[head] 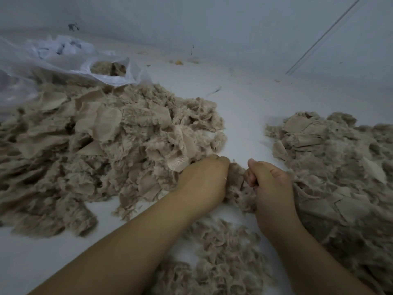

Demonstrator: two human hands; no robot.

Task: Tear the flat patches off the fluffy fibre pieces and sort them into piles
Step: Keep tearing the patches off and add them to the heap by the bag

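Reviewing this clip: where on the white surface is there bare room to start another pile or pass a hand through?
Bare patches: the strip between the left pile and the right pile, running back to the wall; and the near-left corner, bordered by the left pile and the left forearm. Crowded: around the left hand and right hand, gripping a fibre piece above the near pile.

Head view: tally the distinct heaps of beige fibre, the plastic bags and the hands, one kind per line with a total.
Fibre heaps: 3, namely left heap, right heap, near heap
Plastic bags: 1, plastic bag
Hands: 2, left hand and right hand, both gripping one fibre piece
Total: 6
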